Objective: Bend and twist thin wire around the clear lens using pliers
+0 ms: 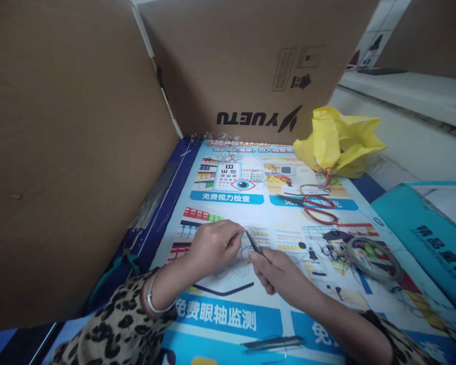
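My left hand (pixel 216 246) is closed in a pinch on what looks like a thin wire, mostly hidden by the fingers. In my right hand (pixel 275 271) are slim dark metal tweezers (pixel 254 242), their pointed tip at my left fingertips. Fine loops of wire (pixel 228 269) spread over the printed sheet under both hands. Beyond them lie red-handled scissors (pixel 319 208), blades pointing left. A coil of grey wire (pixel 376 258) sits to the right of my right hand. Close to me lies a small bundle of short dark wires (pixel 273 343).
Cardboard walls (pixel 251 66) stand at the back and left. A yellow plastic bag (pixel 334 139) is at the back right, a teal box (pixel 429 243) at the right edge. Straight wires (pixel 154 197) and green-handled pliers (pixel 123 258) lie along the left. Twisted wire pieces (pixel 220 138) sit at the back.
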Demonstrator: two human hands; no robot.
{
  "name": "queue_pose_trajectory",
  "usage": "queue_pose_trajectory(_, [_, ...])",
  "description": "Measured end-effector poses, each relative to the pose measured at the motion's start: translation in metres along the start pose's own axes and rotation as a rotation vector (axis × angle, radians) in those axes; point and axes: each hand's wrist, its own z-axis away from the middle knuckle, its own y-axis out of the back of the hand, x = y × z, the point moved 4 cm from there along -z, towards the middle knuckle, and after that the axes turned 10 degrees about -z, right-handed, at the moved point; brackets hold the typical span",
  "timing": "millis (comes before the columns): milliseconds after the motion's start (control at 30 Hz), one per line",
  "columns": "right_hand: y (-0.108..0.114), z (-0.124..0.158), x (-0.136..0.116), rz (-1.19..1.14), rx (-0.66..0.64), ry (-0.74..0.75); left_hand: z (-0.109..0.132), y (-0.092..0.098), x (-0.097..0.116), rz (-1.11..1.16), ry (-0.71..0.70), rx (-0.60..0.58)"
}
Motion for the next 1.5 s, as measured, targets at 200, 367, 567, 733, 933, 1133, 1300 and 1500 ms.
queue_pose_trajectory(200, [-0.003, -0.001, 0.002, -0.074, -0.004, -0.034, 0.003, -0.003, 0.000, -0.014, 0.001, 0.075])
queue_pose_trajectory(367, [-0.003, -0.002, 0.002, -0.077, -0.002, -0.022, 0.004, -0.005, 0.000, -0.014, -0.011, 0.060])
queue_pose_trajectory(567, [-0.004, -0.001, 0.003, -0.084, 0.012, -0.054, 0.005, -0.007, 0.002, -0.048, -0.038, 0.077])
queue_pose_trajectory(733, [-0.005, 0.000, 0.001, -0.083, 0.016, -0.039, 0.007, -0.009, 0.002, -0.079, -0.060, 0.143])
queue_pose_trajectory(933, [-0.005, -0.002, 0.002, -0.050, 0.005, 0.002, 0.008, -0.009, 0.003, -0.137, -0.091, 0.228])
queue_pose_trajectory(1133, [-0.007, -0.003, 0.005, -0.031, 0.015, -0.006, 0.008, -0.009, 0.005, -0.194, -0.094, 0.255])
queue_pose_trajectory(1300, [-0.010, -0.002, 0.003, 0.033, 0.018, 0.023, 0.010, -0.011, 0.005, -0.201, -0.089, 0.271])
queue_pose_trajectory(1500, [-0.009, -0.002, 0.000, 0.074, -0.010, 0.006, 0.008, -0.007, 0.006, -0.199, -0.126, 0.207])
